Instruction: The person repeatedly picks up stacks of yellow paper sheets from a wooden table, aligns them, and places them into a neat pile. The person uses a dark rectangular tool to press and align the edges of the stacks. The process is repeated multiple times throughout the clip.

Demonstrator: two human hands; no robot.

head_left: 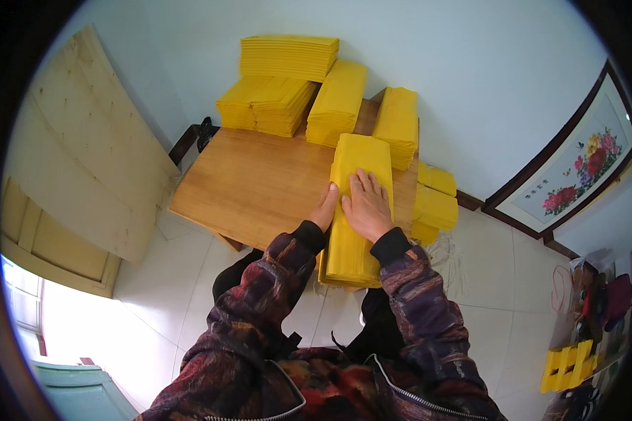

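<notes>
A tall stack of folded yellow paper (361, 158) lies lengthwise at the right part of the wooden table (253, 175), its near end reaching toward my body. My right hand (367, 207) rests flat on top of it, open, with the fingers stretched out. Against the stack's left side lies my left hand (324, 208), its thumb at the upper edge and its other fingers only partly visible. Neither hand is lifting the stack, as far as I can see.
More yellow paper stacks (337, 102) stand along the table's far side, two piled at the left (288, 56). Yellow bundles (435, 203) sit low, right of the table. A wooden board (84, 140) leans at left; a framed flower picture (576, 154) stands at right.
</notes>
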